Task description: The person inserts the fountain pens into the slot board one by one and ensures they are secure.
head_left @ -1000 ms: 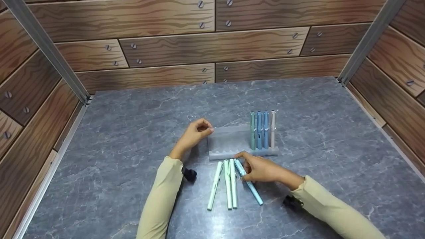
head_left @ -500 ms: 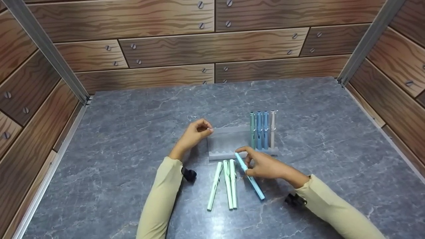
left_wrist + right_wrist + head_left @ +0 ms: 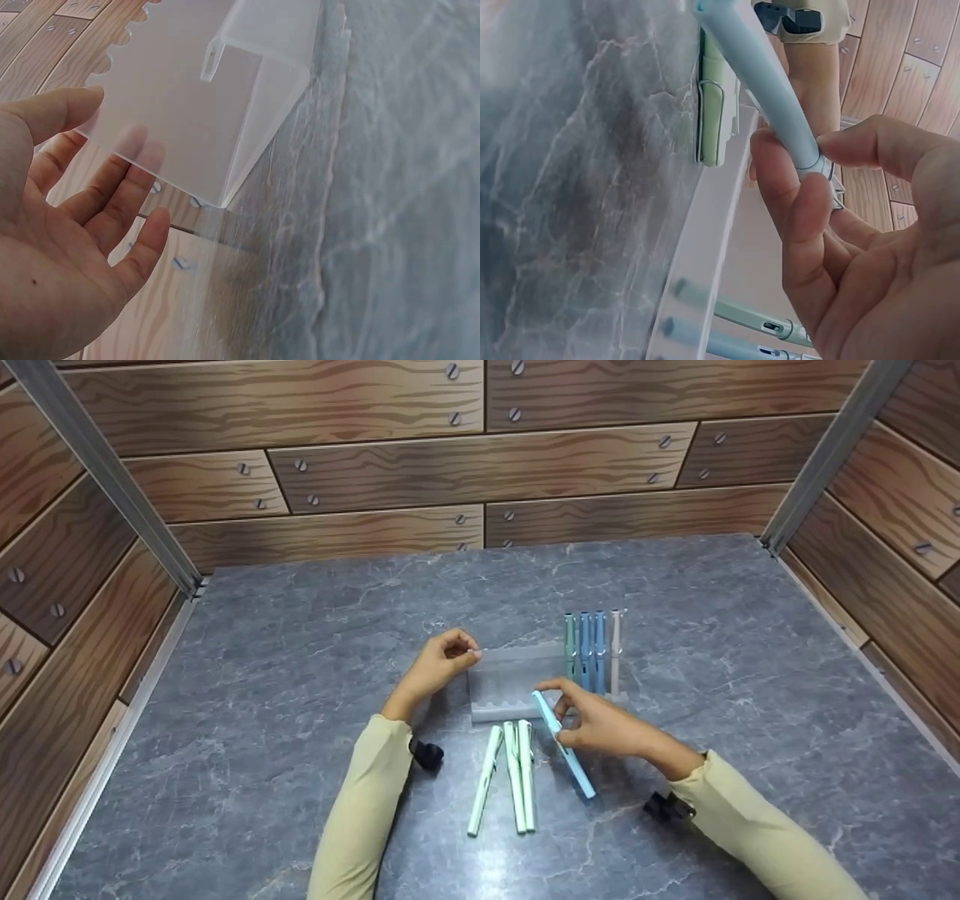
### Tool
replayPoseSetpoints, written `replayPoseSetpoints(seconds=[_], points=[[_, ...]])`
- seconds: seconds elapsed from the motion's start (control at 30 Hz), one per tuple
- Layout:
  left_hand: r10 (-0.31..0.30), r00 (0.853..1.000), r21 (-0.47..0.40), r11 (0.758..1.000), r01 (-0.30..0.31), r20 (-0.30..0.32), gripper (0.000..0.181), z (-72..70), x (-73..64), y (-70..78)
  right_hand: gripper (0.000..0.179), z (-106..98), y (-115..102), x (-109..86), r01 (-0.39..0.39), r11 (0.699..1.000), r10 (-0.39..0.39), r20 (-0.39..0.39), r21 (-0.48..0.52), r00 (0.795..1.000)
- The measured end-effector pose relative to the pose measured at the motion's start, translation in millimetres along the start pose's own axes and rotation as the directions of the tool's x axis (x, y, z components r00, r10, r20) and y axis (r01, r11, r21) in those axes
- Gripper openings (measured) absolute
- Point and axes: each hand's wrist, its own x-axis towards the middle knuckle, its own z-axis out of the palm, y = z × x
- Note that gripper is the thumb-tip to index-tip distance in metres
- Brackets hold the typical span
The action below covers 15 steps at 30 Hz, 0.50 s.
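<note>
A frosted clear pen stand (image 3: 517,679) with a notched top edge and front lip stands mid-table. Its top left corner is pinched by my left hand (image 3: 442,664); in the left wrist view the thumb (image 3: 71,109) is on the near side, with fingertips showing through the panel. My right hand (image 3: 604,724) pinches a light blue pen (image 3: 574,769) between thumb and fingers, slanted, its upper end overlapping the stand's front lip. In the right wrist view the light blue pen (image 3: 761,75) crosses in front of a pale green one. Pale green pens (image 3: 487,780) lie in front of the stand.
Several pens stand in the holder's right part: a dark green pen (image 3: 570,645), blue pens (image 3: 592,652) and a whitish pen (image 3: 616,652). The grey marbled table (image 3: 337,607) is bordered by wood-patterned walls (image 3: 480,472) at the back and sides.
My right hand has lifted the light blue pen off the table and moved it slightly forward toward the stand. My left hand stays at the stand's corner.
</note>
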Motion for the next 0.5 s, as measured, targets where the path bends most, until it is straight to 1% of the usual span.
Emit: replayPoseSetpoints(seconds=[0.07,0.23,0.33,0.5], points=[[0.004,1.0,-0.002,1.0,-0.004,0.0,0.016,0.0,0.2,-0.9,0.067,-0.7,-0.6,0.3,-0.01,1.0,0.01,-0.004,0.004,1.0],[0.001,1.0,-0.015,1.0,-0.001,-0.004,0.012,0.5,0.1,-1.4,0.066,-5.6,-1.0,-0.1,-0.032,0.998,0.032,-0.005,0.052,0.999],[-0.007,1.0,-0.014,1.0,0.007,-0.004,0.013,0.6,-0.2,-0.9,0.066,-11.5,-2.7,-0.6,-0.014,0.996,0.015,-0.017,0.085,1.0],[-0.012,1.0,-0.016,1.0,0.012,-0.002,0.015,0.5,0.3,-0.5,0.065,-21.5,-6.8,-1.1,0.012,0.995,-0.006,-0.06,0.098,0.998]])
